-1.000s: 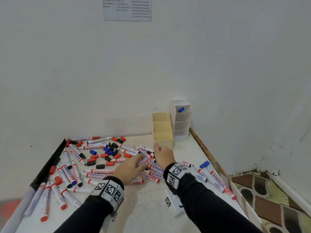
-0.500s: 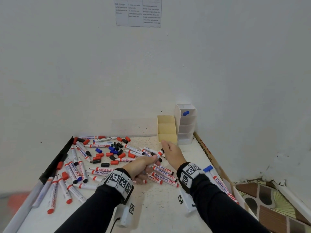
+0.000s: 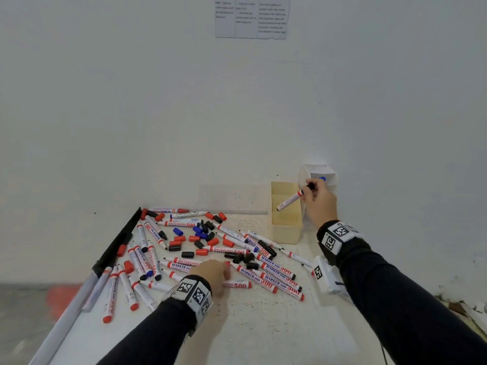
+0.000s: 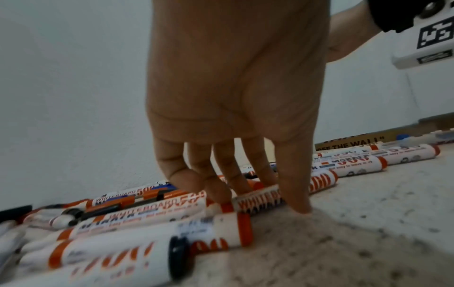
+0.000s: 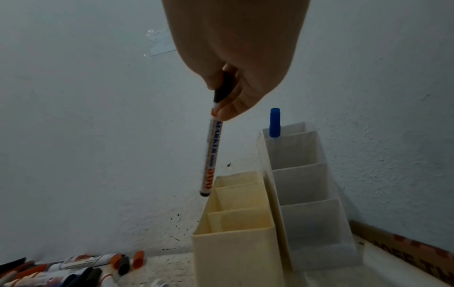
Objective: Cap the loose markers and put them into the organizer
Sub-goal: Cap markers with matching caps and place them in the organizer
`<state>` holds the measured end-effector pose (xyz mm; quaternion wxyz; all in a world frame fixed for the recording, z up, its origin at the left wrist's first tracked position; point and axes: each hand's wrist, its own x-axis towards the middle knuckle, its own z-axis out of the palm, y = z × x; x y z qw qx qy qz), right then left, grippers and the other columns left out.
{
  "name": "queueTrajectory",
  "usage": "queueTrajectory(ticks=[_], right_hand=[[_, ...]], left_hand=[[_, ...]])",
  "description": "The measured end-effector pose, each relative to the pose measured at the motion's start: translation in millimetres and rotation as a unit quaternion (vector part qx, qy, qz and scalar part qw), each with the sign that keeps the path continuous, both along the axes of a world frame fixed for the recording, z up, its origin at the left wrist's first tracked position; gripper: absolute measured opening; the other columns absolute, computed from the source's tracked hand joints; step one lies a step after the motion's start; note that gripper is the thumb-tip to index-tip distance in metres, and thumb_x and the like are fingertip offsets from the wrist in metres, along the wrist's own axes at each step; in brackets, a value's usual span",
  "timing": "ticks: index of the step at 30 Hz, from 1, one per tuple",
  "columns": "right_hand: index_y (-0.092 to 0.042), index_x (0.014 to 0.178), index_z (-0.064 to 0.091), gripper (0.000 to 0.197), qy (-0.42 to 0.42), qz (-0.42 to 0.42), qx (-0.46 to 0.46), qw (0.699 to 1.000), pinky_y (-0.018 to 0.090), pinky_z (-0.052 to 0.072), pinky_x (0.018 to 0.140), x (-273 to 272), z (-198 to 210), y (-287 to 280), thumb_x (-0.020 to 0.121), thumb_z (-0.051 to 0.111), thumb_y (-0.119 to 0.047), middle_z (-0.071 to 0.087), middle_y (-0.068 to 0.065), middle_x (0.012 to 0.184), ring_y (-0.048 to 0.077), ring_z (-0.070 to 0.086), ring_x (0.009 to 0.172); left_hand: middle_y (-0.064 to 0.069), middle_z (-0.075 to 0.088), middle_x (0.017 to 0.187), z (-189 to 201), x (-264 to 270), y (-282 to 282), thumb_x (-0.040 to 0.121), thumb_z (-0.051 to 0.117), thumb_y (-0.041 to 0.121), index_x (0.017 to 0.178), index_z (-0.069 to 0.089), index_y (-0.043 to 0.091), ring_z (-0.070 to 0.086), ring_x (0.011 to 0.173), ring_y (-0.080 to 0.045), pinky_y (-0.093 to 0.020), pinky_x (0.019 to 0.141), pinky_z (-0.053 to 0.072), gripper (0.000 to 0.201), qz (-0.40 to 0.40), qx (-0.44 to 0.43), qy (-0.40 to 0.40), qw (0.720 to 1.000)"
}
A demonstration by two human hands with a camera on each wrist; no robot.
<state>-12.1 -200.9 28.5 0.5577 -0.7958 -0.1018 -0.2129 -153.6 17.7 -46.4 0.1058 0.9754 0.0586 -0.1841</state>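
Holding: my right hand (image 3: 319, 204) pinches a white whiteboard marker with black cap (image 3: 291, 199) by its capped end, fingers curled round the cap, barrel hanging tilted down-left.
Held marker position: in the air over the cream plastic stepped organizer (image 3: 286, 227); in the right wrist view its lower end (image 5: 204, 193) hangs just beside the rear left rim of that organizer (image 5: 236, 231), not inside any compartment.
Left hand: my left hand (image 3: 210, 273) is down on the pile, fingers (image 4: 292, 186) extended and apart, tips pressing on a white marker with red lettering (image 4: 260, 200) lying flat; thumb not visible, so can't tell if anything is actually pinched.
Second organizer: translucent white stepped organizer (image 5: 304, 194) stands touching the cream one on its right, against the wall; one blue-capped marker (image 5: 274, 122) stands upright in its rearmost compartment.
Loose markers: many white markers with red print (image 3: 266, 279) lie scattered flat on the white speckled surface (image 3: 263, 325), some capped red, black or blue, some with bare tips.
Loose caps: red, black and blue caps (image 3: 200, 237) lie in a cluster between the markers, well left of the organizers.
Surface edge: black strip (image 3: 118, 246) runs along the left edge.
Wall: printed paper sheet (image 3: 251, 18) stuck high up.
Wrists: both carry bands with black-and-white coded tags (image 3: 336, 237), over black sleeves (image 3: 395, 299).
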Motion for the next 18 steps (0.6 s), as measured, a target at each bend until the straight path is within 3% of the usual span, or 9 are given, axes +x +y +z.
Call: queueTrajectory(ticks=[5, 7, 10, 13, 16, 18], right_hand=[[-0.001, 0.114, 0.057, 0.023, -0.055, -0.03, -0.063, 0.996, 0.028, 0.046, 0.08, 15, -3, 5, 0.093, 0.046, -0.005, 0.06, 0.016, 0.104, 0.028, 0.06, 0.093], [-0.001, 0.114, 0.058, 0.025, -0.069, -0.03, -0.104, 0.992, 0.026, 0.043, 0.086, 19, -7, 8, 0.092, 0.047, -0.002, 0.056, 0.018, 0.109, 0.025, 0.055, 0.096], [0.001, 0.113, 0.059, 0.024, -0.081, -0.027, -0.122, 0.989, 0.019, 0.037, 0.083, 23, -13, 16, 0.092, 0.047, 0.0, 0.055, 0.019, 0.109, 0.017, 0.05, 0.089], [0.002, 0.112, 0.058, 0.024, -0.106, -0.048, -0.106, 0.988, 0.017, 0.034, 0.085, 27, -13, 24, 0.092, 0.046, 0.0, 0.054, 0.02, 0.11, 0.023, 0.052, 0.095], [0.002, 0.112, 0.059, 0.024, -0.112, -0.055, -0.106, 0.986, 0.02, 0.035, 0.088, 34, -9, 33, 0.093, 0.045, -0.001, 0.052, 0.02, 0.113, 0.024, 0.053, 0.096], [0.002, 0.113, 0.06, 0.025, -0.103, -0.045, -0.125, 0.986, 0.017, 0.034, 0.088, 37, -8, 38, 0.093, 0.045, 0.0, 0.051, 0.021, 0.114, 0.028, 0.054, 0.097]], left_hand=[[-0.001, 0.058, 0.122, -2, 7, 10, 0.091, 0.052, 0.02, 0.119, 0.058, 0.025, 0.058, 0.107, -0.018, -0.028, 0.095, 0.047, 0.029, -0.005, 0.035, 0.004, 0.999], [-0.001, 0.058, 0.122, -1, 9, 13, 0.091, 0.053, 0.019, 0.119, 0.059, 0.026, 0.058, 0.106, -0.018, -0.029, 0.095, 0.048, 0.029, -0.013, 0.042, -0.001, 0.999], [-0.001, 0.049, 0.131, 0, 11, 17, 0.09, 0.053, 0.018, 0.114, 0.059, 0.027, 0.056, 0.109, -0.019, -0.033, 0.095, 0.048, 0.027, -0.002, 0.026, -0.055, 0.998], [-0.007, 0.034, 0.139, 5, 13, 18, 0.09, 0.052, 0.016, 0.116, 0.055, 0.027, 0.058, 0.102, -0.021, -0.035, 0.089, 0.051, 0.028, 0.021, 0.029, -0.119, 0.992], [-0.01, 0.04, 0.128, 12, 16, 19, 0.09, 0.052, 0.013, 0.123, 0.044, 0.027, 0.06, 0.087, -0.02, -0.031, 0.076, 0.054, 0.036, 0.035, 0.071, -0.15, 0.985], [-0.007, 0.05, 0.112, 15, 17, 21, 0.09, 0.052, 0.012, 0.128, 0.037, 0.026, 0.058, 0.079, -0.019, -0.029, 0.07, 0.051, 0.043, 0.042, 0.106, -0.157, 0.981]])
